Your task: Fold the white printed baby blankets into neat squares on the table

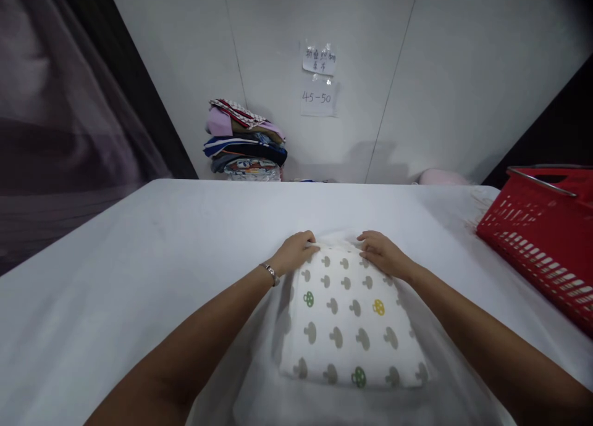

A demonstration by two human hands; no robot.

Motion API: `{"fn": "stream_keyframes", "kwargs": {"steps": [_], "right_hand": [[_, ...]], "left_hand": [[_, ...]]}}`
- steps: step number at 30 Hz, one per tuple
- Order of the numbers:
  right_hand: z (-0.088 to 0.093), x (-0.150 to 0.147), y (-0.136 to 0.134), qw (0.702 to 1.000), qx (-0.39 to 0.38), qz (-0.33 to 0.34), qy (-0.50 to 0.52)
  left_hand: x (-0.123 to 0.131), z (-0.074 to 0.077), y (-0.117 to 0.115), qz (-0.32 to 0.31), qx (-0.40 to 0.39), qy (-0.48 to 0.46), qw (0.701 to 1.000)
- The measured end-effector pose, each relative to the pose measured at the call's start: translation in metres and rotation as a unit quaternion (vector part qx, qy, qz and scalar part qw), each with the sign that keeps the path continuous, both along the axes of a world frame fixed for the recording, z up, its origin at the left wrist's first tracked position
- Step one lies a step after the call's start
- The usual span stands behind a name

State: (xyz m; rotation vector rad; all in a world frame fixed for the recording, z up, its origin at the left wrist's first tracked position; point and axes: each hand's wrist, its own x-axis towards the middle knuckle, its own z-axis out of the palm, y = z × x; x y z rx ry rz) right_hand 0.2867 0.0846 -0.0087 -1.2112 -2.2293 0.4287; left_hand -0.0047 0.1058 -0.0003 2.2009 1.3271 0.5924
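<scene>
A folded white cloth [347, 321] printed with grey, green and yellow mushrooms lies flat in front of me. Thin, see-through whitish material [337, 236], which looks like plastic film, shows past its far edge and around its near side; whether it encloses the cloth I cannot tell. My left hand [298, 251] is at the far left corner, fingers and thumb closed on the edge. At the far right corner my right hand [382, 254] has its fingers curled over the cloth's edge, the index finger stretched toward the film. The fingertips are partly hidden.
A white-covered table [185, 241] lies beneath. On the right stands a red plastic basket [542, 228] with a metal handle. Stacked folded fabrics [245, 142] rest beyond the far edge, against the wall. Two paper signs [318, 97] hang there. A dark curtain [60, 105] is at left.
</scene>
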Motion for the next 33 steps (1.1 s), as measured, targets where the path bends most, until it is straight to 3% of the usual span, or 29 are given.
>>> {"fn": "stream_keyframes", "kwargs": {"steps": [3,7,11,18,22,26,33], "right_hand": [[0.004,-0.005,-0.002,0.999,-0.003,-0.048,0.02],[0.003,-0.008,0.001,0.992,-0.048,-0.096,-0.058],[0.001,-0.01,0.002,0.991,-0.035,-0.073,-0.111],[0.002,-0.012,-0.015,0.984,0.069,-0.013,-0.163],[-0.003,-0.01,-0.016,0.984,0.087,0.006,-0.154],[-0.005,-0.008,-0.013,0.986,0.063,-0.025,-0.15],[0.002,-0.013,-0.015,0.983,0.071,-0.015,-0.167]], "left_hand": [[0.0,0.002,-0.002,0.018,0.031,0.026,0.999],[0.004,0.004,-0.002,0.05,0.041,0.073,0.995],[0.003,0.004,0.0,-0.002,0.074,0.059,0.995],[-0.003,0.001,-0.002,-0.117,0.123,0.056,0.984],[-0.003,0.002,-0.002,-0.124,0.129,0.079,0.981],[0.001,0.003,0.002,-0.121,0.13,0.096,0.979],[0.002,0.005,0.001,-0.123,0.167,0.118,0.971]]}}
